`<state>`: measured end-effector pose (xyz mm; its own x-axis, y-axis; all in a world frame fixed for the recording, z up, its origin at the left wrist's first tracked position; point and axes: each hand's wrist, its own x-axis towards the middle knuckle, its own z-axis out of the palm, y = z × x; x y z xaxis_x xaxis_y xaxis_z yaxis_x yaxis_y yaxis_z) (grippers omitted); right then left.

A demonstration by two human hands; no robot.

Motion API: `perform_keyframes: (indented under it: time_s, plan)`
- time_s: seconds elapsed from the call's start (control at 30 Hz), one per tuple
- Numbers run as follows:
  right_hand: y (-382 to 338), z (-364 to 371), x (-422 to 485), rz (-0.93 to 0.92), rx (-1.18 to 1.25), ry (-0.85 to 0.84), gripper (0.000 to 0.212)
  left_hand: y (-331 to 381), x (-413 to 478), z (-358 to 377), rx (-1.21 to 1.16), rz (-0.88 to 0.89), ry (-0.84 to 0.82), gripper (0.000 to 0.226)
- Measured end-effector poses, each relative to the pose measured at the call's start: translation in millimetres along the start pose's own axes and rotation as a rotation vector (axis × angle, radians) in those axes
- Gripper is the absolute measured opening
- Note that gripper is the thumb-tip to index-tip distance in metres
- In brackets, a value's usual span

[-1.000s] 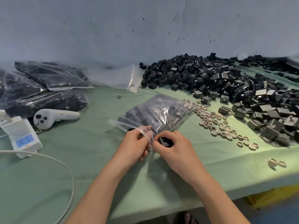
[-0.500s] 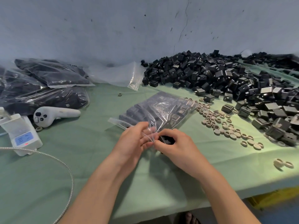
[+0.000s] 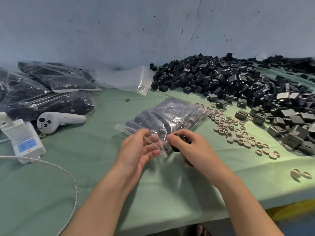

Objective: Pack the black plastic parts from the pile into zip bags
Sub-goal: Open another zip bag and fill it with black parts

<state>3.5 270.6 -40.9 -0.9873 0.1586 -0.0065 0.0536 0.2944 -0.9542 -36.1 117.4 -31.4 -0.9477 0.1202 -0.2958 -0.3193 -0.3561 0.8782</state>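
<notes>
- Right now the left hand (image 3: 138,150) is lying mostly open at the mouth of the zip bag (image 3: 170,114), with the fingers loosely spread. The clear lip is draping across them, and blur is hiding whether the thumb is pinching it.
- The right hand (image 3: 194,149) is curling around a black part (image 3: 176,148) and holding it just at the bag mouth, close beside the left fingertips.
- The bag is lying flat on the green surface (image 3: 102,176) just beyond both hands, mouth toward them, and is already looking well filled with parts.
- The pile (image 3: 238,82) is sitting beyond and to the right of the right hand, well apart from the bag.
- Tan rings (image 3: 238,132) are lying scattered between the right hand and the pile.
- Filled bags (image 3: 51,92) are stacking up far to the left of the left hand, with a white controller (image 3: 58,120) and a white device (image 3: 25,140) nearer.
- Judging handling:
  - The parts are looking like small, stiff, light plastic blocks, easy to take a few at a time in curled fingers.
  - The film is looking thin, floppy and slick, so the lip is likely needing a hold on the stiffer zip strip.
  - The full bag is probably weighty and saggy, so it is asking for support from underneath.
- The step in hand is probably feeding in this last part before sealing.
</notes>
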Motion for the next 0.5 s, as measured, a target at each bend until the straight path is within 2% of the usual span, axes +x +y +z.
perform_keyframes:
  time_s: [0.07,0.1,0.13,0.2,0.3,0.5]
  plan:
    - [-5.4,-3.1,1.3,0.039,0.127,0.067,0.021,-2.0,-1.9,-8.0,0.203,0.204,0.227,0.007]
    - [-7.5,-3.0,2.6,0.046,0.188,0.086,0.027,-2.6,-4.9,-11.9,0.353,0.364,0.321,0.003]
    - [-9.7,-1.9,3.7,0.046,0.241,0.091,0.031,-2.7,-10.4,-13.4,0.476,0.543,0.353,0.005]
    - [-14.8,3.0,5.3,0.039,0.329,0.059,0.032,-5.0,-22.9,-8.3,0.613,0.781,0.219,0.007]
    - [-21.6,7.6,6.2,0.02,0.434,-0.041,0.035,-15.8,-28.1,1.3,0.76,0.766,-0.066,0.019]
    - [-21.2,8.1,1.8,0.001,0.351,-0.111,0.05,-19.7,-28.7,-4.8,0.804,0.697,-0.33,0.042]
